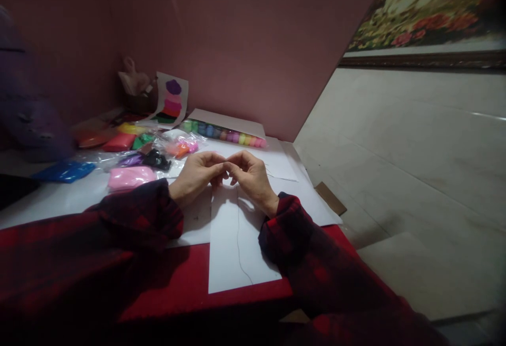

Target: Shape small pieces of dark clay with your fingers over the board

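Note:
My left hand (200, 175) and my right hand (252, 177) meet fingertip to fingertip, the fingers of both pinched together. Whatever sits between them, if anything, is too small or hidden to name. Both hands are above a white sheet of paper (225, 262), which has a thin wavy line drawn down it. Its near end reaches over the red tabletop (174, 277). A pink packet (132, 177) of what looks like modelling clay lies to the left of my left hand.
Several bagged packets, including a blue one (65, 170) and a red one (118, 142), crowd the left. Behind them leans a paper with coloured shapes (182, 88). A long box (225, 134) of colourful pieces stands by the wall. More white paper (312, 204) spreads rightward.

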Available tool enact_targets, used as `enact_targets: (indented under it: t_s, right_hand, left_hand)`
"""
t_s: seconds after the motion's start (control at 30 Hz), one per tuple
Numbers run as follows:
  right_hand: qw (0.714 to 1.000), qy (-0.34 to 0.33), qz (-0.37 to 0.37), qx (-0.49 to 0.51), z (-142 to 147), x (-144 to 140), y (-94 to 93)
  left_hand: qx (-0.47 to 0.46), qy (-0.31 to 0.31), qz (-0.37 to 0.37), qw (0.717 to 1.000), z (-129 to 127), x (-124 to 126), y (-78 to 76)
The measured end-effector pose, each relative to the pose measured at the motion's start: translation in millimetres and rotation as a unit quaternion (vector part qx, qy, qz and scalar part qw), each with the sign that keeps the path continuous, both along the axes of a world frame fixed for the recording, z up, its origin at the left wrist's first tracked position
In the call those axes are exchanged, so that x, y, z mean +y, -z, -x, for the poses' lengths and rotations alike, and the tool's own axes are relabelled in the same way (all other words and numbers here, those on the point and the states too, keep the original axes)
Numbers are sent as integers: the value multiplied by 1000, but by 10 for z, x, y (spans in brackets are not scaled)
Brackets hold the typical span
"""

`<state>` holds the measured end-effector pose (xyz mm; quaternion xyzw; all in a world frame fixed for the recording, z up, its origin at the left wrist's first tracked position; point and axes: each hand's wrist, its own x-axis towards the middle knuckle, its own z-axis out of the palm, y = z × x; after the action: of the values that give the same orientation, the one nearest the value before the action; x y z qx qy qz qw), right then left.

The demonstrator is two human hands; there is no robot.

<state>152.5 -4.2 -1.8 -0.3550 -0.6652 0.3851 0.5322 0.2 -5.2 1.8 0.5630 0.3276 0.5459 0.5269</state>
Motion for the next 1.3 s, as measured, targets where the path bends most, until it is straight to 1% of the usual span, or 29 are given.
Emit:
enact_targets:
  t_s: [0.2, 0.53, 0.67, 0.8, 0.9, 1.0, 1.1, 1.17, 1.3]
  right_hand:
    - [1000, 10, -5, -4, 6, 18, 16]
    - [998, 57, -18, -23, 31, -14, 8]
    - [997, 64, -23, -29, 22, -4, 11]
    - [998, 54, -22, -35, 5, 3, 12]
    - [996, 54, -35, -60, -10, 2, 10]
    - [987, 87, -62, -116, -23, -6, 11]
    - [979, 110, -63, -161, -29, -18, 15]
    - [977, 113, -63, -171, -29, -25, 14]
    - [974, 115, -89, -171, -30, -32, 3]
  left_hand:
    - [-1, -4, 0, 1000, -9, -1, 3]
    - [15, -5, -9, 1000, -3, -6, 16]
    - [18, -3, -11, 1000, 2, 2, 19]
    - [19, 3, -4, 1000, 10, -2, 22]
    - [13, 3, 15, 1000, 19, -6, 20]
    - [9, 0, 33, 999, 23, -11, 13]
    - [9, 2, 39, 999, 20, -17, 9]
    - [8, 1, 39, 999, 16, -19, 11]
    - [14, 3, 34, 999, 12, -14, 18]
